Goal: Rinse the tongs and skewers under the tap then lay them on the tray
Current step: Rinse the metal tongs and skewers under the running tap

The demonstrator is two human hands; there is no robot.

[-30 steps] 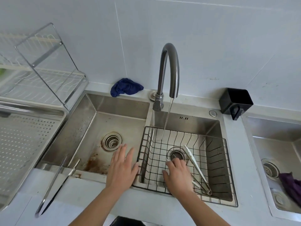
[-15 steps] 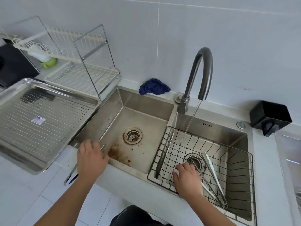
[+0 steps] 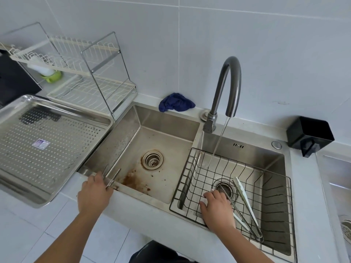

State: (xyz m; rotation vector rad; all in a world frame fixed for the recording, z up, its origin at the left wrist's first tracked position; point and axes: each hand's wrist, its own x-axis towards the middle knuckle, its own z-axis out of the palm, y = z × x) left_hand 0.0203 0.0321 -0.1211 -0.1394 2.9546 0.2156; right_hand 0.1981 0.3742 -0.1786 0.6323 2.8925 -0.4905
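Thin metal tongs [image 3: 115, 177] lie across the front rim of the left basin [image 3: 163, 133], serrated tips over the basin, and my left hand [image 3: 94, 195] is closed on them. My right hand [image 3: 218, 208] rests palm down inside the black wire basket [image 3: 275, 188] in the right basin, partly over white-tipped tongs [image 3: 245, 202] that lie on the basket floor. Whether it grips them is hidden. The curved tap [image 3: 230, 82] runs a thin stream into the basket's far left corner. A perforated steel tray [image 3: 62, 109] sits left of the sink. I see no skewers.
A white wire dish rack [image 3: 85, 76] stands behind the tray. A blue cloth [image 3: 176, 104] lies on the ledge behind the sink. A black holder [image 3: 309, 133] sits at the right, beside a second sink [image 3: 334, 186]. Rust stains mark the left basin's floor.
My view has swung left and brought the tray into sight. My left hand moved left from the basin divider to the metal tongs and closed on them. My right hand stayed in the basket.
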